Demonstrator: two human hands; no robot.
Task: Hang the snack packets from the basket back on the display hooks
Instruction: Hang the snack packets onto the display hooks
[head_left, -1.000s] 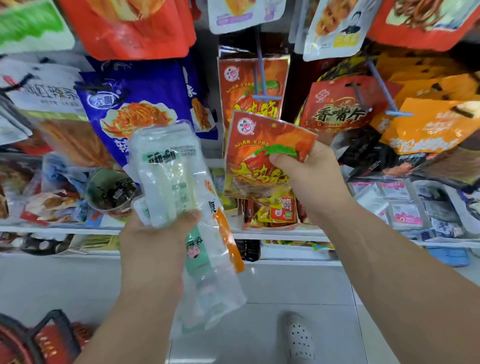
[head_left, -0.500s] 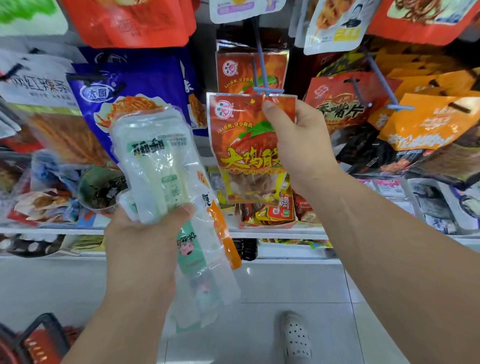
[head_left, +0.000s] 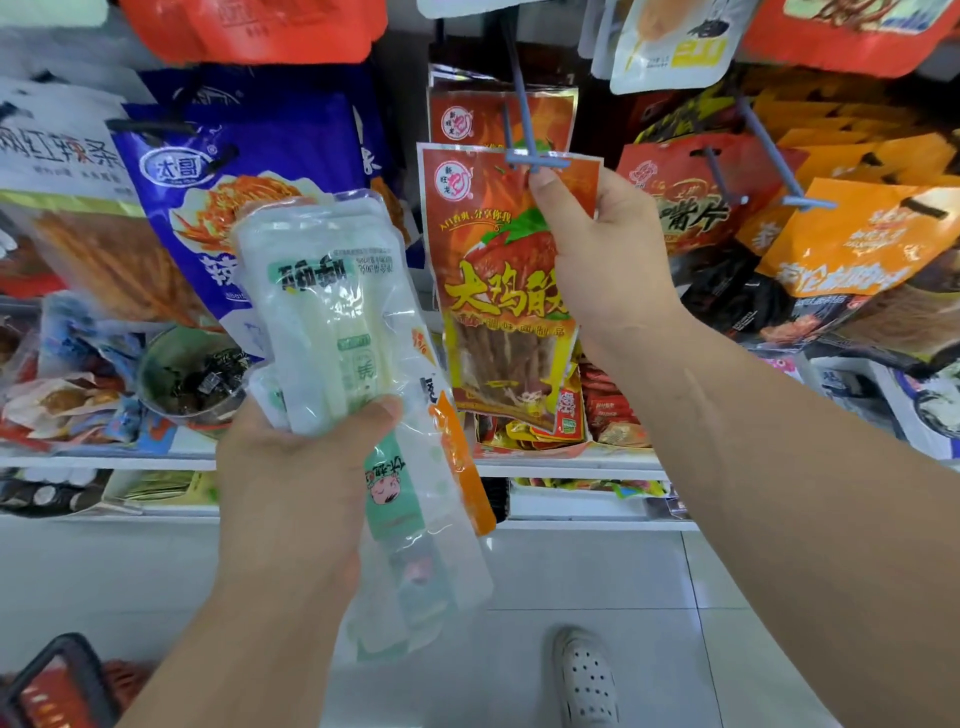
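Right hand gripping red packet

A chicken snack packet sits at the tip of a display hook, before an identical hung packet. The basket sits on the floor, lower left.

The red snack packet is glossy printed film, with a clear window low down showing ridged strips. The white packets are translucent, crinkled plastic (catching glare). The display hook looks like smooth, matt grey-blue coated rod. Floor tiles are pale and shiny.
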